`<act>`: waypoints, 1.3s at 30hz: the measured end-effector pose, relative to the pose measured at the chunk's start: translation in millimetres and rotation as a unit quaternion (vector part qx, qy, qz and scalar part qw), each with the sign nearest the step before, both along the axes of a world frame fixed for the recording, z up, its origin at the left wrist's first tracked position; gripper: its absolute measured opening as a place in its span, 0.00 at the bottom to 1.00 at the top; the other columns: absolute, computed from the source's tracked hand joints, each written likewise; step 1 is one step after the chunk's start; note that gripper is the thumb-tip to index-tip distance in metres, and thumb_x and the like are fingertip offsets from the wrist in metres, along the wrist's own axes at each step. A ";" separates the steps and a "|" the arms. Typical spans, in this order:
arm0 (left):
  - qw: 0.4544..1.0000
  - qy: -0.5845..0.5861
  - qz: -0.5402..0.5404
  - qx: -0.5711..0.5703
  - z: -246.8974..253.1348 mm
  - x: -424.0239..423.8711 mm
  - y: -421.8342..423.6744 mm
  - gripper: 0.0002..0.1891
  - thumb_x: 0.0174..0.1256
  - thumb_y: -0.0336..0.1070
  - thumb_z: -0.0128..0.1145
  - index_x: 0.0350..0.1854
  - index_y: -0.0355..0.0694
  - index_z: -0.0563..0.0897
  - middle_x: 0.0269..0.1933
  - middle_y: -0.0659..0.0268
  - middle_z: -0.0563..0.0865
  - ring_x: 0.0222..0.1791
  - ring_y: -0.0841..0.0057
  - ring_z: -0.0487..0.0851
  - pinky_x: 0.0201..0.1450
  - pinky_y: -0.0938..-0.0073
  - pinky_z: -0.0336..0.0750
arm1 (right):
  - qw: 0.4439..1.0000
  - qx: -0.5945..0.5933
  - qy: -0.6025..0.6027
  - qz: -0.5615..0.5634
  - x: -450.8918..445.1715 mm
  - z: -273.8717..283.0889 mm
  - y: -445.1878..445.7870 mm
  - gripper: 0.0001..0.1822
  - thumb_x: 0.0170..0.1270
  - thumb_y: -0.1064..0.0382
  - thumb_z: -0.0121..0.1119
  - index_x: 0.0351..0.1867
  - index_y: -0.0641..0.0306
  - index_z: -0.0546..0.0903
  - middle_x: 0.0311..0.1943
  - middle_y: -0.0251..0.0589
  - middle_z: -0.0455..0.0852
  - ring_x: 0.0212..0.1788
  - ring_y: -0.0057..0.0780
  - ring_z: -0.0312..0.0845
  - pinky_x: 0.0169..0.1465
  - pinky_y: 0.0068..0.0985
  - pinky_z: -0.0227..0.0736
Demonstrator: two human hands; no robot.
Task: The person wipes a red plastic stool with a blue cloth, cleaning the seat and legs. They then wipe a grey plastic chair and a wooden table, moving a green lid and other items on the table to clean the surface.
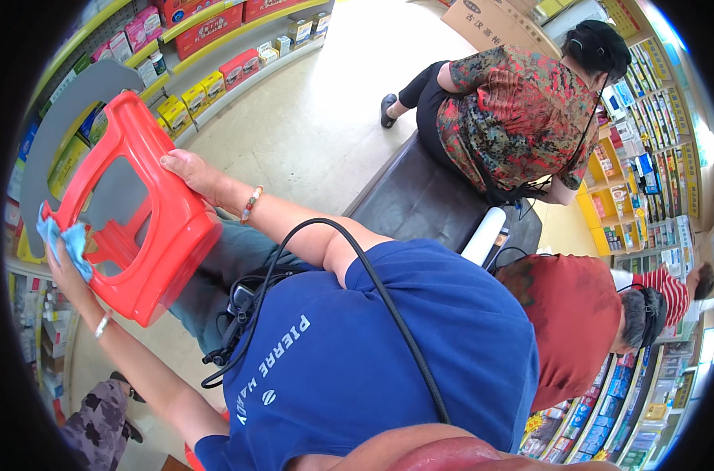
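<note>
My right hand (197,175), with a bead bracelet at the wrist, grips a red plastic stool (171,235) by its upper edge. The stool is tilted off the floor in front of my legs, so its cut-out side openings show. My left hand (68,274), below a silver bangle, is closed around a light-blue cloth (74,241). That cloth presses on the stool's edge at the far left. Some of the left fingers are hidden behind the cloth and the stool.
A grey curved panel (77,88) stands behind the stool, before shelves of boxed goods (210,35). A person in a patterned shirt (510,118) sits on a dark padded bench (419,191). Another in red (569,329) is beside me. A black cable (392,306) loops across my front.
</note>
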State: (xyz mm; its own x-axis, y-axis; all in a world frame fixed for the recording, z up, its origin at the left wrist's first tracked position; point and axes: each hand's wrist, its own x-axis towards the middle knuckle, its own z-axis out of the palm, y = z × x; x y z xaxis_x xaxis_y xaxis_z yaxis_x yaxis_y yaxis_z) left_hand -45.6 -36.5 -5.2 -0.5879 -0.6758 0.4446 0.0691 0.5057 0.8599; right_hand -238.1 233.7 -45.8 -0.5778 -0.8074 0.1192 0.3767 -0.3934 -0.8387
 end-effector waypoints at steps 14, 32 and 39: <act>0.926 0.011 0.307 -0.217 -52.4 51.7 252.9 0.25 0.73 0.43 0.42 0.64 0.27 0.66 0.63 0.44 0.69 0.63 0.52 0.68 0.66 0.58 0.60 | 0.998 -0.016 0.036 -0.042 -2.1 4.1 -1.6 0.32 0.70 0.55 0.53 0.70 0.64 0.58 0.60 0.39 0.71 0.53 0.17 0.70 0.57 0.20 0.69; 0.895 0.123 0.189 0.385 -43.2 46.9 170.2 0.26 0.73 0.46 0.42 0.62 0.29 0.69 0.61 0.49 0.73 0.59 0.57 0.73 0.63 0.63 0.66 | 0.998 -0.024 0.023 -0.060 -18.6 -0.8 -6.5 0.27 0.74 0.53 0.43 0.68 0.68 0.62 0.58 0.39 0.74 0.56 0.17 0.70 0.60 0.20 0.66; 0.927 0.078 0.333 0.151 -85.6 56.4 205.7 0.26 0.73 0.47 0.42 0.61 0.29 0.70 0.61 0.48 0.73 0.58 0.57 0.74 0.63 0.62 0.66 | 0.996 -0.020 0.058 -0.061 -22.8 -18.9 -22.7 0.26 0.76 0.52 0.39 0.68 0.67 0.63 0.56 0.38 0.76 0.53 0.18 0.73 0.58 0.21 0.69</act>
